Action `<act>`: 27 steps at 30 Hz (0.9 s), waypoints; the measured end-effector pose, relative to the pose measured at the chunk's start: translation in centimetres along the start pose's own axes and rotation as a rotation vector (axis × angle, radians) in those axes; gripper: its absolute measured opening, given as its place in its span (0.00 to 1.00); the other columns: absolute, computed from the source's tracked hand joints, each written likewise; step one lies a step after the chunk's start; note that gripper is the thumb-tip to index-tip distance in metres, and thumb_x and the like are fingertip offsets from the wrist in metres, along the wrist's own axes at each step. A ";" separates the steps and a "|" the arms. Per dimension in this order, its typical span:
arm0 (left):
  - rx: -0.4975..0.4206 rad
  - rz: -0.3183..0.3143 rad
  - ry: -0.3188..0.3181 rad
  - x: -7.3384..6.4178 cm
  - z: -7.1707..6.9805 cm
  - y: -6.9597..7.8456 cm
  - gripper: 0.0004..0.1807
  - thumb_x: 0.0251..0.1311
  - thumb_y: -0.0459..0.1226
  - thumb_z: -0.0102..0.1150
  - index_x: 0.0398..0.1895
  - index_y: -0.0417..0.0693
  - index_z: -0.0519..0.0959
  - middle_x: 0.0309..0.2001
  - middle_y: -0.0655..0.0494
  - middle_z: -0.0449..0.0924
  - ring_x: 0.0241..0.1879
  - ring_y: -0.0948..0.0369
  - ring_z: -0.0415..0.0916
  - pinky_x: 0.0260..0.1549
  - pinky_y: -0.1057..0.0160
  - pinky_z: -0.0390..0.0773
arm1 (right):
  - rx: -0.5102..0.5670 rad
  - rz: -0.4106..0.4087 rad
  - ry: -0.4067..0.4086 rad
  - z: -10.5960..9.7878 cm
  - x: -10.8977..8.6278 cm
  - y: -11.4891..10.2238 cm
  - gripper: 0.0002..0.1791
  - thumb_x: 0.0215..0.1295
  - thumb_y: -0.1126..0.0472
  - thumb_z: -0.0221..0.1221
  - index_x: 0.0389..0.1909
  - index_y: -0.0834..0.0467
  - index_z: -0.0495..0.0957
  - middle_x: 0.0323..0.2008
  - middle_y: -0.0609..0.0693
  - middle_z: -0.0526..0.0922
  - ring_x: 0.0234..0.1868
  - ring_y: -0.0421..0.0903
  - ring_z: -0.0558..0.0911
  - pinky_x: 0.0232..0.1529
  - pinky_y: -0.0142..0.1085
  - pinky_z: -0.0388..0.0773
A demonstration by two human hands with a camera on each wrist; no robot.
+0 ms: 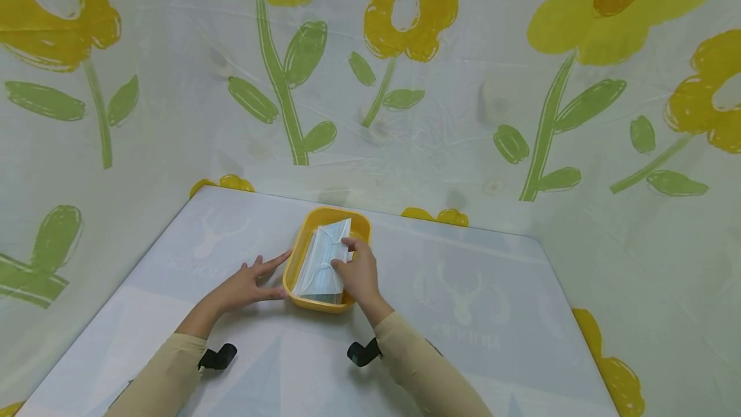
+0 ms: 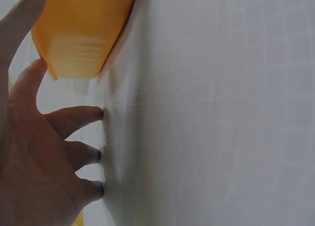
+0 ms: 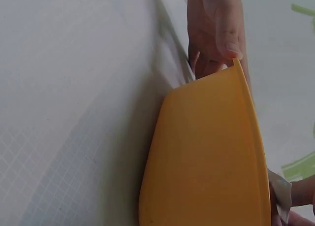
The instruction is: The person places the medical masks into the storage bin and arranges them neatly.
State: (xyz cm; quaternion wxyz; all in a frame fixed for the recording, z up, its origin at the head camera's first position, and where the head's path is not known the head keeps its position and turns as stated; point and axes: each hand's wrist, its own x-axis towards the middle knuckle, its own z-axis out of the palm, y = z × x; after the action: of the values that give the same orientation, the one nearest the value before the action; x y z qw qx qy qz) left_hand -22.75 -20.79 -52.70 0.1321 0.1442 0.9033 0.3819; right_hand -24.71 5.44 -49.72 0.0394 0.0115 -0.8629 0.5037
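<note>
A yellow plastic bin (image 1: 325,307) sits on the table with a pile of light blue pleated face masks in it. My right hand (image 1: 360,273) reaches over the bin's right side and pinches the top face mask (image 1: 331,251), whose white ear loops show. In the right wrist view, part of a mask (image 3: 280,190) appears at the rim beside my right fingertips. My left hand (image 1: 246,285) is at the bin's left side, fingers spread. In the left wrist view its thumb and index finger are at the bin (image 2: 81,39), while the other fingertips (image 2: 96,113) are close to the tabletop.
A pale table (image 1: 463,365) with faint grey deer prints lies under the bin. Behind it and at both sides hangs a white curtain (image 1: 451,121) with yellow flowers and green leaves. Black wrist mounts (image 1: 219,358) show below both sleeves.
</note>
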 end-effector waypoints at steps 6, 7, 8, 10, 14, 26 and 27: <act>0.006 0.004 -0.001 0.0 -0.1 0.0 0.52 0.55 0.60 0.71 0.81 0.63 0.57 0.78 0.42 0.57 0.75 0.26 0.36 0.67 0.22 0.34 | -0.065 0.018 -0.059 0.1 -0.1 -0.5 0.29 0.60 0.65 0.71 0.63 0.62 0.77 0.52 0.55 0.80 0.37 0.46 0.78 0.43 0.36 0.85; 0.007 0.004 -0.001 0.0 0.0 0.0 0.52 0.55 0.60 0.71 0.81 0.63 0.57 0.78 0.42 0.57 0.75 0.26 0.36 0.67 0.22 0.34 | -0.080 0.021 -0.068 0.1 -0.1 -0.6 0.29 0.60 0.65 0.72 0.63 0.62 0.77 0.52 0.55 0.80 0.40 0.47 0.78 0.45 0.37 0.85; 0.010 0.002 -0.001 0.0 0.0 0.0 0.52 0.55 0.60 0.71 0.81 0.63 0.57 0.78 0.43 0.56 0.75 0.26 0.36 0.67 0.21 0.34 | -0.097 0.022 -0.078 0.0 -0.2 -0.7 0.29 0.59 0.64 0.72 0.63 0.62 0.78 0.52 0.55 0.80 0.42 0.47 0.78 0.47 0.39 0.85; 0.013 -0.002 -0.001 0.0 0.0 0.1 0.52 0.55 0.60 0.71 0.81 0.63 0.57 0.78 0.43 0.56 0.75 0.27 0.36 0.67 0.21 0.35 | -0.131 0.021 -0.094 -0.1 -0.4 -0.9 0.29 0.60 0.62 0.72 0.63 0.61 0.78 0.53 0.55 0.80 0.46 0.49 0.78 0.52 0.42 0.83; 0.016 -0.013 -0.001 -0.1 0.0 0.2 0.53 0.54 0.61 0.71 0.81 0.63 0.57 0.78 0.43 0.56 0.75 0.27 0.36 0.66 0.20 0.36 | -0.170 0.001 -0.106 -0.2 -0.7 -0.9 0.29 0.60 0.60 0.72 0.63 0.60 0.77 0.53 0.55 0.80 0.50 0.50 0.78 0.55 0.43 0.81; 0.012 -0.038 -0.007 0.0 0.0 0.3 0.53 0.54 0.62 0.70 0.81 0.63 0.56 0.79 0.43 0.54 0.75 0.26 0.34 0.63 0.18 0.38 | -0.130 -0.011 -0.090 -1.4 -1.4 -0.5 0.28 0.62 0.60 0.71 0.63 0.59 0.77 0.54 0.54 0.78 0.34 0.39 0.81 0.34 0.29 0.83; 0.012 -0.039 -0.008 0.0 0.1 0.2 0.53 0.54 0.62 0.70 0.81 0.63 0.56 0.79 0.43 0.54 0.75 0.26 0.34 0.63 0.18 0.38 | -0.116 -0.012 -0.087 -1.5 -1.5 -0.4 0.28 0.62 0.61 0.71 0.63 0.59 0.77 0.54 0.55 0.78 0.35 0.39 0.82 0.34 0.29 0.84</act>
State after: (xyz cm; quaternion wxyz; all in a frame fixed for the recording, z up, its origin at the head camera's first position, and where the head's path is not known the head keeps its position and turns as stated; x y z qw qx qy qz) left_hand -22.65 -20.62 -52.57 0.1422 0.1289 0.9078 0.3730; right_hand -23.13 6.54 -48.73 0.0055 0.0363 -0.8914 0.4516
